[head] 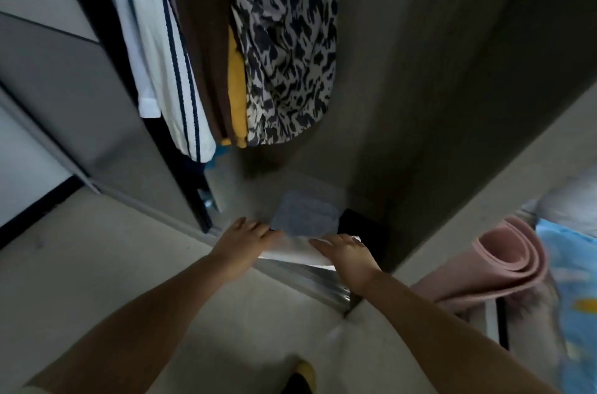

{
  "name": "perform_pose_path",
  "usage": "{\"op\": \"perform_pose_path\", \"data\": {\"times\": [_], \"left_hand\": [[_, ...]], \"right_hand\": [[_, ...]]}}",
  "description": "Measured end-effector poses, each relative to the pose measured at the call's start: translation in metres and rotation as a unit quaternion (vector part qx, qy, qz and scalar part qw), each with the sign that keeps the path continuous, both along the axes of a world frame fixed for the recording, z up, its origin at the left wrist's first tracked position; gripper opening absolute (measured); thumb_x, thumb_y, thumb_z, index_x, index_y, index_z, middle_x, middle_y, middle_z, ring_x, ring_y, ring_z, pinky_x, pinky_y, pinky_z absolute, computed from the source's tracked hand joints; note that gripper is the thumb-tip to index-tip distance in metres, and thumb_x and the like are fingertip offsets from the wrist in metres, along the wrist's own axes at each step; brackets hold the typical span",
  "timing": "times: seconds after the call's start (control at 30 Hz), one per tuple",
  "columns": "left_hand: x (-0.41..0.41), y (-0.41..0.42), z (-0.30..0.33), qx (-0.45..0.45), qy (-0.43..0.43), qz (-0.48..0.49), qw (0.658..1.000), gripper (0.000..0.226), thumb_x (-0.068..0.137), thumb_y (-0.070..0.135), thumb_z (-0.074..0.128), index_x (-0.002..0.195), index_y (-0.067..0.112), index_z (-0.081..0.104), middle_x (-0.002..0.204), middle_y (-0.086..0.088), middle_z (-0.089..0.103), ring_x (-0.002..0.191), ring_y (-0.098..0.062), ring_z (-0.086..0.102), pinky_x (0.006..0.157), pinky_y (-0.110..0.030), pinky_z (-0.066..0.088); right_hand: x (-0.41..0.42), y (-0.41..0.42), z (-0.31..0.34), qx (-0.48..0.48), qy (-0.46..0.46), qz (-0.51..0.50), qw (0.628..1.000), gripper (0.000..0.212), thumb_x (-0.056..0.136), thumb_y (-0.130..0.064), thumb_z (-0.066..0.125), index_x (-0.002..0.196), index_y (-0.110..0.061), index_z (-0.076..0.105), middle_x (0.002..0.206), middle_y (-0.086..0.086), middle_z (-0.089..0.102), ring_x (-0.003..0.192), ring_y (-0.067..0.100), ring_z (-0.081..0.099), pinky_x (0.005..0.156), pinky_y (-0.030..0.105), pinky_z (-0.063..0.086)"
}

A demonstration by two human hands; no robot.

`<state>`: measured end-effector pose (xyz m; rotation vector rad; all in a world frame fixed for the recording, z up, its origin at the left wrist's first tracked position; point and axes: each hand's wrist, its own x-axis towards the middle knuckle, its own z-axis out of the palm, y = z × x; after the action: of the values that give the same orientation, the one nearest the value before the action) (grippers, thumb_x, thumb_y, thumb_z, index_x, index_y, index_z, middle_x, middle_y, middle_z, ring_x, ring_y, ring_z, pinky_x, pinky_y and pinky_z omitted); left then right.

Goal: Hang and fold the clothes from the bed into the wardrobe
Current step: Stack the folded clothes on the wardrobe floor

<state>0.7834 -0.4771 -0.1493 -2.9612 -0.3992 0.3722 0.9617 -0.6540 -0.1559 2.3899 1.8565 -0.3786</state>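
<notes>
A folded white garment (298, 251) lies at the front edge of the wardrobe floor (258, 187). My left hand (245, 242) touches its left end with fingers stretched forward. My right hand (349, 253) lies flat on its right end. Just behind it sits a folded grey-blue garment (307, 214), and a dark folded item (358, 222) is to its right. Above hang a patterned black-and-white garment (284, 38), a yellow one (237, 87), a brown one (197, 22) and a white one with navy stripes (161, 54).
The sliding door (64, 87) stands at the left, with its metal track (323, 284) along the wardrobe front. A rolled pink mat (507, 258) leans at the right beside the blue-patterned bed cover (571, 280). The wardrobe's side wall (452, 103) rises on the right.
</notes>
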Motion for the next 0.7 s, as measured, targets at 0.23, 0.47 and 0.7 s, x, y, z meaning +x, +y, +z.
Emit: {"op": "perform_pose_path", "data": {"times": [0.23,0.47,0.7], "left_hand": [[0.054,0.073,-0.008,0.002,-0.008,-0.024,1.0,0.072,0.077,0.014,0.066,0.143,0.02,0.04,0.128,-0.003,0.055,0.111,-0.026,0.055,0.098,-0.034,0.04],[0.11,0.145,-0.044,-0.01,-0.029,-0.124,0.992,0.074,0.035,0.019,0.088,0.107,0.025,0.073,0.085,0.006,0.07,0.072,-0.021,0.067,0.065,-0.024,0.056],[0.171,0.217,-0.113,-0.079,0.025,-0.13,0.988,0.076,0.079,0.005,0.06,0.147,0.03,0.034,0.134,0.0,0.052,0.12,-0.026,0.049,0.102,-0.037,0.038]], "right_hand": [[0.047,0.07,-0.009,-0.02,0.02,-0.025,0.999,0.073,0.088,-0.001,0.042,0.15,-0.036,0.024,0.149,-0.001,0.034,0.132,0.023,0.039,0.106,0.034,0.034],[0.073,0.118,-0.045,-0.053,0.056,-0.143,0.987,0.076,0.089,0.003,0.04,0.151,-0.039,0.022,0.149,0.005,0.036,0.134,0.028,0.039,0.104,0.035,0.04],[0.107,0.173,-0.102,-0.08,0.063,-0.208,0.973,0.073,0.091,-0.001,0.042,0.152,-0.035,0.019,0.147,0.006,0.037,0.13,0.028,0.043,0.102,0.036,0.041]]}}
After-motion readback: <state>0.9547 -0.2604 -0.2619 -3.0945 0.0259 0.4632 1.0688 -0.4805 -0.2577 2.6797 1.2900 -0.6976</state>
